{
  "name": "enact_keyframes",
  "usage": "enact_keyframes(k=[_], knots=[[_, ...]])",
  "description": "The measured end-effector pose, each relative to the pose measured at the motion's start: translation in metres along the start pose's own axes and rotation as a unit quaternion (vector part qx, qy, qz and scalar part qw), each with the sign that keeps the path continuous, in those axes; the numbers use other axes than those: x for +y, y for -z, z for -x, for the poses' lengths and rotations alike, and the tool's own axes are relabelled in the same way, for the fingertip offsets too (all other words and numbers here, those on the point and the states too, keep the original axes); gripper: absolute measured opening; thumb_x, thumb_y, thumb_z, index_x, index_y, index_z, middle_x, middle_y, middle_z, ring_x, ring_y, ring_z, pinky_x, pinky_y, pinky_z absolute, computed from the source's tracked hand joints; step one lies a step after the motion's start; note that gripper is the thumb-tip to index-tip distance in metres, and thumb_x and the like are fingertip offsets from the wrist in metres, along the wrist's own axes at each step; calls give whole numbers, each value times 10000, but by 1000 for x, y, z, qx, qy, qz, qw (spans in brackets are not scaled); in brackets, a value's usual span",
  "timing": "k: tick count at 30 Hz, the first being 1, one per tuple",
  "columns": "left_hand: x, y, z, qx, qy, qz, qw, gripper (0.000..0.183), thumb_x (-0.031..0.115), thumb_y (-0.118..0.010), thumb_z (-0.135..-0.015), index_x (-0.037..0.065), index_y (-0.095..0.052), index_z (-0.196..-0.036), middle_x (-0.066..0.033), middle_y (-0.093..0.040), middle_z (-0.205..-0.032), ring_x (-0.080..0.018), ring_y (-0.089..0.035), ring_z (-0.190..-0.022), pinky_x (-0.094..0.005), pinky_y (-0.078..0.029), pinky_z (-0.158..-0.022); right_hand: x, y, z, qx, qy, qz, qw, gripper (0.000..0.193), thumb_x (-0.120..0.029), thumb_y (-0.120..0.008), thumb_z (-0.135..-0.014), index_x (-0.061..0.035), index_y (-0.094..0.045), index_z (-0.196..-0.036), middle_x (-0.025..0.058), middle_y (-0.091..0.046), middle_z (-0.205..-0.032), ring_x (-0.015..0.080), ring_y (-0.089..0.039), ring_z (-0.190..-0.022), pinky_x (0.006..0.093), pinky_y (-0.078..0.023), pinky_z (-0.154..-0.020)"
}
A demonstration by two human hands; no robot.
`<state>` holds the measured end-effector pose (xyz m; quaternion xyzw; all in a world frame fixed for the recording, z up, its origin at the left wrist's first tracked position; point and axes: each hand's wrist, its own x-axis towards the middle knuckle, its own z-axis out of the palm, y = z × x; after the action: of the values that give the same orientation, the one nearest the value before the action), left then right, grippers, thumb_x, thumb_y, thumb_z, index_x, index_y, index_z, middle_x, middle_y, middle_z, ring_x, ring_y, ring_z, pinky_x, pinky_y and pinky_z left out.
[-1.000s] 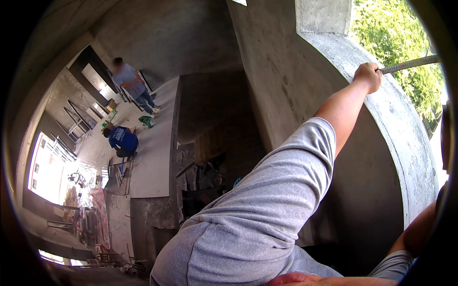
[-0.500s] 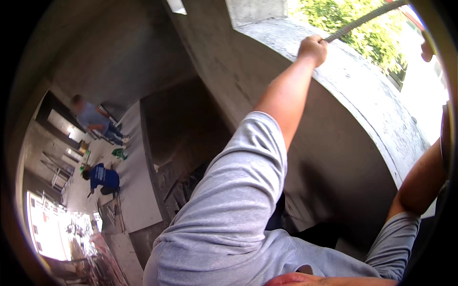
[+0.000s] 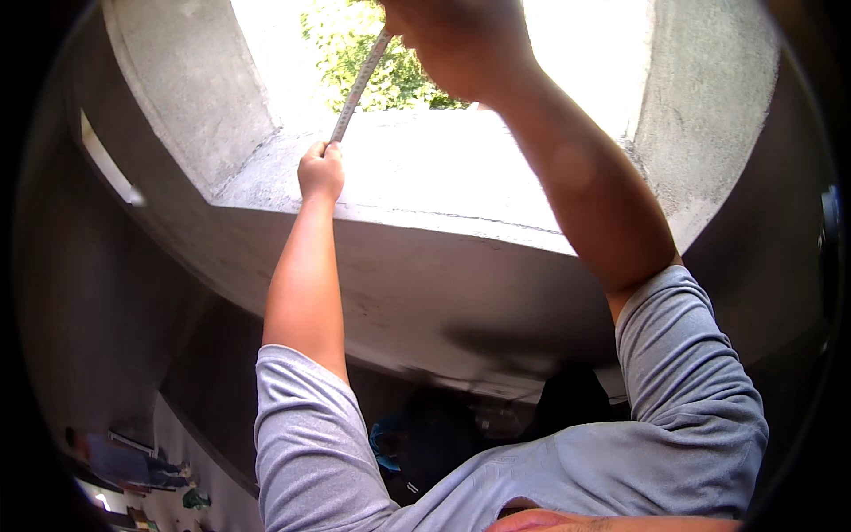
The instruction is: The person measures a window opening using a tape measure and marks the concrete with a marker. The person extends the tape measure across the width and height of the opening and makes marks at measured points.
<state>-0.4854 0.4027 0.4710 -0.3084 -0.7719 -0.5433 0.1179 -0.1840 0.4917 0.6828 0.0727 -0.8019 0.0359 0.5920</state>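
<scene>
A narrow measuring tape [image 3: 362,84] with marks along its blade slants across the window opening between my hands. My left hand [image 3: 321,171] is closed around its lower end, just above the inner edge of the concrete sill [image 3: 434,168]. At the upper edge of the view, my right hand [image 3: 465,44] is raised higher and farther out, in shadow. The tape's upper end meets its curled fingers, which are partly cut off by the frame; a tape case cannot be made out.
Rough concrete jambs flank the opening on the left [image 3: 191,80] and right [image 3: 700,97]. Beyond it is a leafy tree [image 3: 412,84]. The curved wall [image 3: 425,275] drops below the sill. Another person [image 3: 120,459] is at the lower left, near a green bundle [image 3: 196,498].
My view has swung right to face the window opening. My right hand, barely visible at the right edge before, now shows at the upper middle. My left hand still grips the tape.
</scene>
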Motion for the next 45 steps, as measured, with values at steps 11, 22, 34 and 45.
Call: enact_keyframes(k=[11, 22, 34, 45], knots=[[11, 3, 11, 6, -6, 75, 997, 281, 244, -620, -1038, 64, -676, -829, 6, -584, -676, -108, -518, -622, -335, -420, -601, 0, -86, 137, -523, -43, -31, 851, 439, -471, -695, -945, -50, -775, -1039, 192, -753, -1058, 389, -699, -1118, 511, -546, -994], [3, 3, 6, 10, -7, 90, 996, 272, 242, -626, -1048, 57, -707, -865, 23, -622, -727, -85, -501, -627, -309, -406, -594, 8, -90, 161, -431, -55, -55, 899, 420, -521, -678, -905, -134, -791, -1024, 143, -717, -1136, 350, -641, -1217, 493, -527, -1039], [-2, 6, 2, -9, 4, 102, 995, 246, 245, -628, -1057, 58, -745, -948, 18, -672, -821, -81, -533, -664, -296, -429, -605, 3, -88, 156, -468, -58, -34, 881, 457, -525, -707, -917, -102, -786, -1070, 157, -710, -1146, 340, -635, -1203, 497, -519, -1030], [-6, 4, 1, -7, -12, 86, 996, 255, 248, -623, -1057, 51, -745, -951, 21, -677, -846, -91, -557, -759, -294, -453, -703, 1, -80, 157, -444, -61, -39, 893, 476, -543, -735, -888, -104, -791, -1063, 151, -701, -1173, 333, -621, -1226, 493, -500, -1057]])
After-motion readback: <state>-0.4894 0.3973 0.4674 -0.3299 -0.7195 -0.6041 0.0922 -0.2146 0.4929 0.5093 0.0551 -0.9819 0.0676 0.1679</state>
